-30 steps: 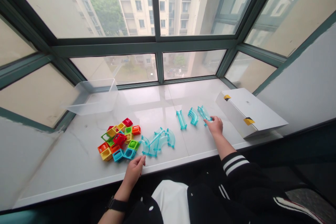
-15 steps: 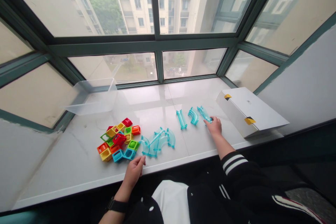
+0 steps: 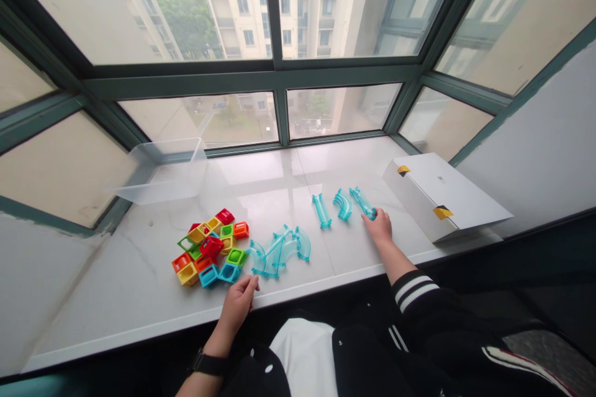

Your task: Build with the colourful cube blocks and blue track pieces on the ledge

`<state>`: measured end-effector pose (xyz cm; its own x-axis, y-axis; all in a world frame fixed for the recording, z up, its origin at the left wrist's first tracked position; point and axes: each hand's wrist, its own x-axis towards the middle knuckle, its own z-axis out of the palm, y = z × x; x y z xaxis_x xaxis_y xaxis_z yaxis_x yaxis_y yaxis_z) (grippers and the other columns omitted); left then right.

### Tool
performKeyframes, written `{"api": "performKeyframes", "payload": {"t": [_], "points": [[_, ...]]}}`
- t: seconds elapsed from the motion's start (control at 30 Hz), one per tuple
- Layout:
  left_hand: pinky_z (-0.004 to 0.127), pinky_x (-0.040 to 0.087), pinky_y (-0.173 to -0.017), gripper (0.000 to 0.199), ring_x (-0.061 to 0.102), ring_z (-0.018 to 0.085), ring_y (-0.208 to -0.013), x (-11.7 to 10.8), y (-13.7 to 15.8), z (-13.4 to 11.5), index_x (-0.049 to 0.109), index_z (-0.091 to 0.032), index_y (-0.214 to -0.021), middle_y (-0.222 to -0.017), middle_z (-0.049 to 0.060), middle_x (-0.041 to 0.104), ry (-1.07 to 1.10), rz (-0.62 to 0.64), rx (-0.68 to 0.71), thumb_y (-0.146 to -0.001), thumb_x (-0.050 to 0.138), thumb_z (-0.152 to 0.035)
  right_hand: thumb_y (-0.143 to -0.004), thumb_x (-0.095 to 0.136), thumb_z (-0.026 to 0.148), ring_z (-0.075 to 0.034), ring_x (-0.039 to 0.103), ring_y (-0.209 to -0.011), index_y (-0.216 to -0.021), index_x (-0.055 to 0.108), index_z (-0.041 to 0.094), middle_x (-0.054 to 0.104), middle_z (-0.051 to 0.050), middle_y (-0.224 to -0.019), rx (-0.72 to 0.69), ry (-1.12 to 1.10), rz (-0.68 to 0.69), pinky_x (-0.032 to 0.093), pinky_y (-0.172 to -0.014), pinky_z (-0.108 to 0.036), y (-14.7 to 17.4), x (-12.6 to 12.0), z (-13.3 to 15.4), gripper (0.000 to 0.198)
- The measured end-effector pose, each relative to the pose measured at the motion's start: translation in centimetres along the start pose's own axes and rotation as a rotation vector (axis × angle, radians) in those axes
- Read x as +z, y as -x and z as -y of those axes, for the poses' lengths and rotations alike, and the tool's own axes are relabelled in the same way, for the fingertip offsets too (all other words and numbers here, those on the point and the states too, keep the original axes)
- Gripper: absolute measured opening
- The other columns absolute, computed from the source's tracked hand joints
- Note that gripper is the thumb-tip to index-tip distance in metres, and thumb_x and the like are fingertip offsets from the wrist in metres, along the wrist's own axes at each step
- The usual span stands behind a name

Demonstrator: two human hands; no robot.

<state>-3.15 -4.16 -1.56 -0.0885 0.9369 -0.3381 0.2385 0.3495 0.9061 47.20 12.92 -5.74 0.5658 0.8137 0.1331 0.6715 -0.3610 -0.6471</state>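
Note:
My right hand (image 3: 380, 227) grips the near end of a translucent blue track piece (image 3: 360, 201) lying on the white ledge. To its left lie a curved track piece (image 3: 343, 205) and a straight track piece (image 3: 321, 211), spaced apart in a row. My left hand (image 3: 241, 299) rests at the ledge's front edge with its fingers curled in and nothing visible in them. Just beyond it is a loose heap of blue track pieces (image 3: 280, 249), some overlapping. Beside that heap sits a pile of red, yellow, green, orange and blue hollow blocks (image 3: 211, 247).
A clear plastic bin (image 3: 179, 189) stands at the back left of the ledge (image 3: 116, 298). At the right is a white box (image 3: 454, 195) with yellow-and-black tabs. Green-framed windows (image 3: 279, 82) close off the back.
Hardly anything differs. My right hand stays on the same track piece, with at most a slight shift, and my left hand keeps its place.

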Motion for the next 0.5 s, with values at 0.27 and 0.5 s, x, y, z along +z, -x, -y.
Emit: {"api": "performKeyframes", "payload": {"t": [0.27,0.5], "points": [[0.023,0.032,-0.043,0.06,0.04,0.012,-0.037,0.4,0.6,-0.8,0.059,-0.021,-0.073,-0.042,-0.008,0.04,0.007,-0.029,0.018,-0.082,0.062,-0.081,-0.077,0.072,0.047,-0.033,0.061,-0.105,-0.115,0.066,0.017,0.067,-0.015,-0.109,-0.008,0.001,-0.001,0.048,-0.099,-0.044,0.5,0.0,-0.2,0.049],[0.023,0.033,-0.043,0.062,0.042,0.013,-0.038,0.6,0.9,-1.1,0.061,-0.021,-0.076,-0.042,-0.007,0.042,-0.005,-0.054,0.02,-0.08,0.061,-0.082,-0.076,0.071,0.049,-0.035,0.061,-0.111,-0.121,0.066,0.014,0.068,-0.019,-0.115,-0.009,-0.011,0.0,0.047,-0.104,-0.045,0.8,-0.1,-0.1,0.057]]}}
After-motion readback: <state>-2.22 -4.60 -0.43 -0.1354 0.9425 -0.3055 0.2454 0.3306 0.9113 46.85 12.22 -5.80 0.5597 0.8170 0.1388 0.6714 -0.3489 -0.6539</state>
